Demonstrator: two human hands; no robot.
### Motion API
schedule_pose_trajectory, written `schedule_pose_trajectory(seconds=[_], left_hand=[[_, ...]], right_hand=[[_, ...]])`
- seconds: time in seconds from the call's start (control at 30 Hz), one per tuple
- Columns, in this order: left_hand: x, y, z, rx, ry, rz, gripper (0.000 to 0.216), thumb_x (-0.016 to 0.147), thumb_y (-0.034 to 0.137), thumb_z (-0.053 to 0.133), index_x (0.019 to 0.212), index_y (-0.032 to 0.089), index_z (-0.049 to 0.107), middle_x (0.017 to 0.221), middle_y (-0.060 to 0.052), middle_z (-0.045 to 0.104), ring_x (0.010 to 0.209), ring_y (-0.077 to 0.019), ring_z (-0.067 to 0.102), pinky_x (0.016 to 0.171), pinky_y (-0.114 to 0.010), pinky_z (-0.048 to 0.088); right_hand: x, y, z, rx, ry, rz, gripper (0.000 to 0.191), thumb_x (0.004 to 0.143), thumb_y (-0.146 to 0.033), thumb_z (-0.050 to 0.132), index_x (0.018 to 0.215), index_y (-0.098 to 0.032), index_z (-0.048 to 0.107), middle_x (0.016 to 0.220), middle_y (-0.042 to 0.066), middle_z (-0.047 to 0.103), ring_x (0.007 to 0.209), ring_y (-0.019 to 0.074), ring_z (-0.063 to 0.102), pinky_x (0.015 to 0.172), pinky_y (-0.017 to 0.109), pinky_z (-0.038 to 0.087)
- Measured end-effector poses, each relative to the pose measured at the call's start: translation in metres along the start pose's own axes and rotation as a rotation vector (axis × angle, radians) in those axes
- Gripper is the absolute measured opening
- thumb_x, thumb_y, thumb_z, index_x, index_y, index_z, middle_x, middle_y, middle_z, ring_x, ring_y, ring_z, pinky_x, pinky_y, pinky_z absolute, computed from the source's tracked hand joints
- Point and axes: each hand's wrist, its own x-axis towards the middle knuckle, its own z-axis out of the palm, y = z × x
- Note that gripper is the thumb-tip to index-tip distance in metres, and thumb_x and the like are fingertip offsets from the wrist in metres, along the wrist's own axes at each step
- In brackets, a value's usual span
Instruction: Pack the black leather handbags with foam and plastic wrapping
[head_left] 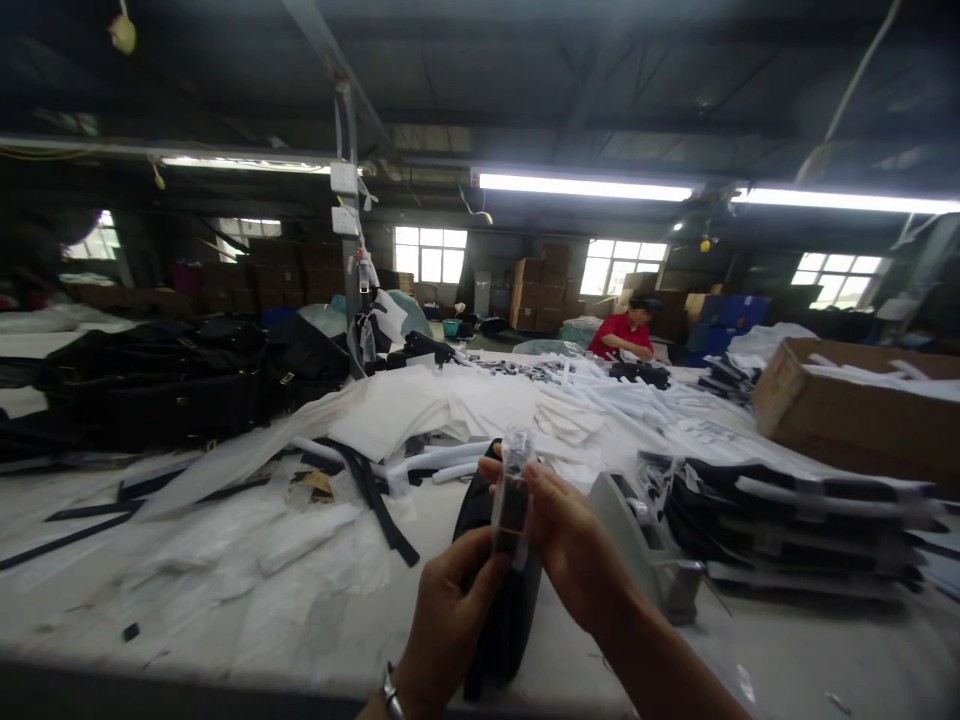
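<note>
A small clear plastic packet (pixel 513 500) with something dark inside is held upright before me. My left hand (pixel 450 600) pinches its lower end between thumb and fingers; a metal bracelet is on that wrist. Around the packet's upper right side, my right hand (pixel 574 545) has its fingers closed, with fingertips showing behind it. Below and behind the packet lies a long black padded piece (pixel 502 635), partly covered by my hands. Just right of my right hand stands a grey tape dispenser (pixel 649 550).
Folded black pieces with white wrapping form a stack (pixel 795 530) at right, before an open cardboard box (pixel 855 410). White sheets (pixel 420 405) and black straps (pixel 375 500) cover the table's middle. Black bags (pixel 172 385) lie left, by a metal post (pixel 351 270). A person in red (pixel 622 335) works beyond.
</note>
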Motion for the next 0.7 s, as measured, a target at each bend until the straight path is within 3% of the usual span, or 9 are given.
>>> schedule_pose_trajectory(seconds=[0.13,0.27,0.37,0.53,0.63,0.7], left_hand=[[0.009,0.012,-0.009,-0.081,0.023,0.050,0.041,0.091,0.040,0.061,0.131,0.031,0.059,0.137,-0.003,0.059,0.128,-0.0263,0.053,0.107,-0.033,0.040],[0.020,0.027,-0.013,-0.045,0.011,0.030,0.039,0.091,0.039,0.063,0.128,0.028,0.062,0.134,-0.005,0.062,0.127,-0.0268,0.054,0.108,-0.036,0.041],[0.021,0.022,-0.011,0.021,-0.021,-0.002,0.031,0.087,0.037,0.067,0.116,0.025,0.069,0.122,-0.005,0.069,0.116,-0.0275,0.061,0.102,-0.036,0.046],[0.012,-0.008,-0.014,0.159,0.052,-0.039,0.029,0.082,0.038,0.072,0.107,0.024,0.073,0.114,-0.005,0.073,0.111,-0.0291,0.065,0.102,-0.040,0.047],[0.009,-0.016,-0.019,0.201,0.111,-0.055,0.038,0.077,0.042,0.076,0.110,0.023,0.072,0.117,-0.006,0.072,0.115,-0.0300,0.063,0.104,-0.041,0.046],[0.009,-0.016,-0.020,0.180,0.136,-0.073,0.052,0.077,0.046,0.075,0.122,0.023,0.065,0.119,-0.006,0.071,0.116,-0.0300,0.062,0.101,-0.040,0.049]], right_hand=[[0.003,0.002,-0.003,-0.175,-0.096,-0.087,0.041,0.092,-0.050,0.057,0.120,-0.022,0.068,0.118,0.006,0.070,0.111,0.0249,0.061,0.100,0.039,0.042],[-0.008,0.017,-0.009,-0.267,-0.106,-0.169,0.040,0.098,-0.047,0.048,0.127,-0.025,0.064,0.127,0.003,0.066,0.119,0.0247,0.057,0.106,0.039,0.039],[-0.021,0.040,-0.017,-0.362,-0.037,-0.220,0.041,0.099,-0.046,0.046,0.131,-0.026,0.061,0.129,0.003,0.066,0.122,0.0267,0.057,0.106,0.041,0.041],[-0.036,0.084,-0.036,-0.655,0.178,-0.442,0.045,0.089,-0.031,0.064,0.134,-0.033,0.058,0.135,0.002,0.061,0.127,0.0304,0.054,0.113,0.046,0.035],[-0.039,0.101,-0.051,-0.815,0.237,-0.609,0.049,0.089,-0.022,0.062,0.136,-0.036,0.055,0.134,0.001,0.062,0.127,0.0283,0.054,0.117,0.051,0.030],[-0.039,0.110,-0.062,-0.905,0.295,-0.696,0.049,0.090,-0.020,0.058,0.137,-0.034,0.054,0.131,0.003,0.065,0.125,0.0272,0.057,0.113,0.053,0.036]])
